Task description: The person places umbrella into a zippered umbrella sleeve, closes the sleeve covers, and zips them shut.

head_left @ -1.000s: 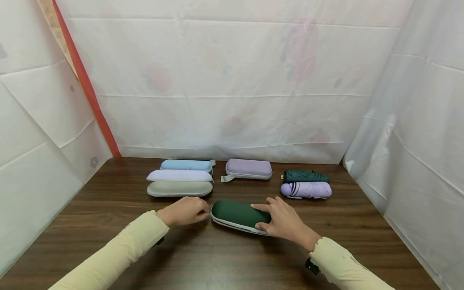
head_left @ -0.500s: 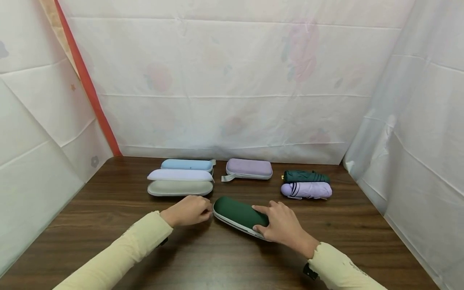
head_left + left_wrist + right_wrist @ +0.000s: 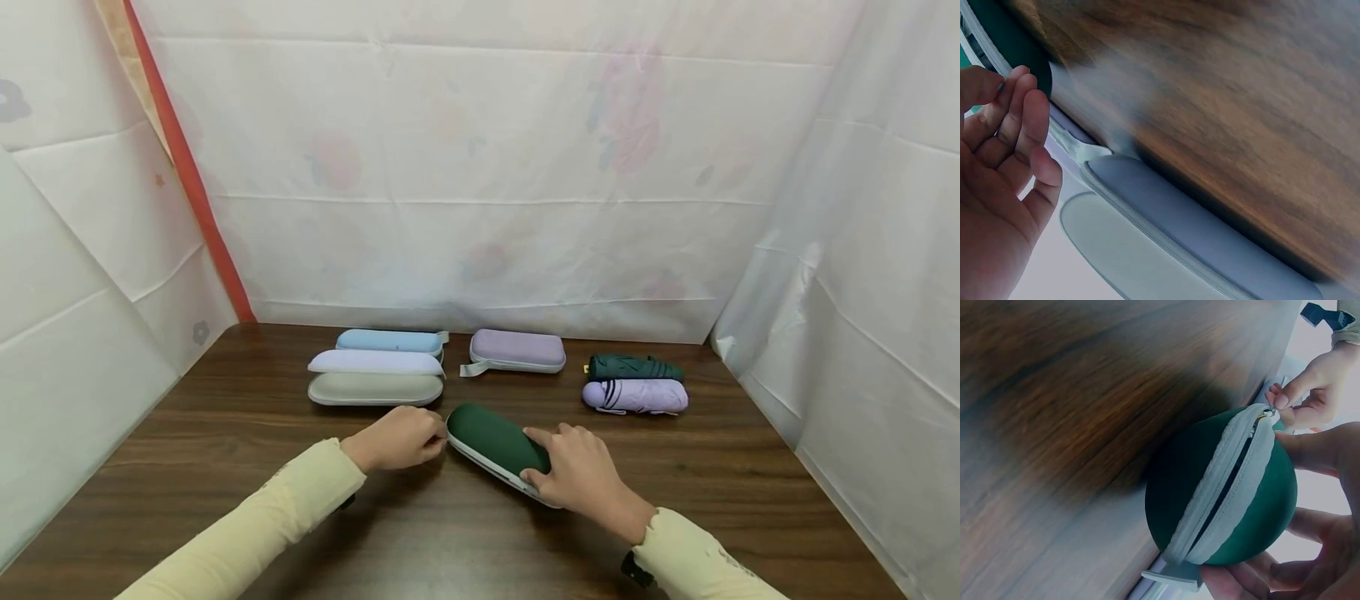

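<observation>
A dark green hard zip case [image 3: 495,437] with a pale zipper band lies at an angle near the middle of the table. My right hand [image 3: 585,475] grips its right end, thumb on the near side and fingers over the top. At its left end my left hand [image 3: 401,437] pinches the zipper pull [image 3: 1270,413] between thumb and curled finger. The right wrist view shows the zipper parted by a dark narrow slit, and a pale tab [image 3: 1175,576] at the near end. What the case holds is hidden.
Behind my left hand lies an opened lilac case [image 3: 375,388] with grey lining, a blue case [image 3: 390,340] behind it. A purple case [image 3: 517,348] lies at the back. Folded umbrellas, green [image 3: 633,367] and lilac [image 3: 641,395], lie at the right.
The green case has turned clockwise, its right end nearer to me and its left end farther away. My left hand has shifted slightly right with it, and my right hand keeps its grip.
</observation>
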Tool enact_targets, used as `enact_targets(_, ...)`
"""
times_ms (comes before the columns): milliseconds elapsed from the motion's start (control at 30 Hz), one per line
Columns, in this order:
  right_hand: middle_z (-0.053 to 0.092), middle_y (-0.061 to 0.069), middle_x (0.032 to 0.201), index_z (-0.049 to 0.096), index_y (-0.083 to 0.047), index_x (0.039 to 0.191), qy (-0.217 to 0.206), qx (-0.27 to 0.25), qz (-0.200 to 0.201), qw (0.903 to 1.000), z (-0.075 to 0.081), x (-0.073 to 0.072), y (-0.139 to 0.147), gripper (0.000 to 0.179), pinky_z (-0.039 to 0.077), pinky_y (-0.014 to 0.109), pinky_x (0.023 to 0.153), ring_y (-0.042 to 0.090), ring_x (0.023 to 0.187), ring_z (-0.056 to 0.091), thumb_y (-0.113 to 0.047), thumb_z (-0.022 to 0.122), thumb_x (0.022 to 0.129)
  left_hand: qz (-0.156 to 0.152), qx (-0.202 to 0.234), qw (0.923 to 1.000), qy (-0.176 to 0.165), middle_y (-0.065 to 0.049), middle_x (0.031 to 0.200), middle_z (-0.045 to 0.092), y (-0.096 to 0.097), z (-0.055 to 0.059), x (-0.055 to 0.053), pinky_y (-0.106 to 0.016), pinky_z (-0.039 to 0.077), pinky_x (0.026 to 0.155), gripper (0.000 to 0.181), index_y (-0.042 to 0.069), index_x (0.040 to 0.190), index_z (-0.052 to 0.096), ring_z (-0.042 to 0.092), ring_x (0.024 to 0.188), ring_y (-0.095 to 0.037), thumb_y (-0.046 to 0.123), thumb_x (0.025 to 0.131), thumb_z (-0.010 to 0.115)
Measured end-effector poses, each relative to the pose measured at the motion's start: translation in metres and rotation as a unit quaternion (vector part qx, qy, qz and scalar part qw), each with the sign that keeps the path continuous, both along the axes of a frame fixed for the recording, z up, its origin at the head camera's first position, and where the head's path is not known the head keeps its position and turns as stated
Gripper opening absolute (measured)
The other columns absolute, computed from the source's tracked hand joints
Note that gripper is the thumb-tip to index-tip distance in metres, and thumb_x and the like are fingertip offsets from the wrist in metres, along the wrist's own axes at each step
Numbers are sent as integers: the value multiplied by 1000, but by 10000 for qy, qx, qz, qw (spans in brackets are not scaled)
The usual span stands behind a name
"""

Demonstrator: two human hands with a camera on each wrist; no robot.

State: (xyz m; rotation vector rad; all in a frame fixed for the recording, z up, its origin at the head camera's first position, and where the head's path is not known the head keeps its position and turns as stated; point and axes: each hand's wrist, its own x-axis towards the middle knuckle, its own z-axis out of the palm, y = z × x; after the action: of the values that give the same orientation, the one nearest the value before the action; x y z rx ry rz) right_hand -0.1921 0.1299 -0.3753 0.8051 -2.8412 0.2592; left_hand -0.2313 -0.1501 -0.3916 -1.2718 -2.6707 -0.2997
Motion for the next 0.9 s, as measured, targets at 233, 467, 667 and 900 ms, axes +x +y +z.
enact_targets(233,64,10,82,68,-12,118,58,87,-5,9999,0,1,-4,52,47,37,56,19,68,58,-43,75,76,-188,67,9997,153,10,61,46,8,-3,1,-20,38,54,20,15,66,60,37,55,-2,5,84,63)
enact_targets(467,65,10,82,68,-10,116,142,111,5,9998,0,3,-5,53,47,38,54,20,67,59,-44,76,76,-133,55,9998,148,10,61,45,10,-3,2,-20,37,53,21,15,66,59,37,56,-2,5,84,64)
enact_targets(667,67,10,85,68,-8,113,157,55,17,9999,0,4,-8,52,48,38,55,21,69,61,-41,77,74,-105,64,9999,54,10,62,46,11,-4,1,-20,38,54,21,15,67,60,38,56,-2,6,85,64)
enact_targets(900,69,13,88,66,-4,114,184,92,-38,9998,3,5,-14,57,50,39,55,24,68,64,-42,78,73,-196,88,9996,187,9,63,49,17,-4,2,-21,40,55,21,16,68,60,41,57,-2,7,86,64)
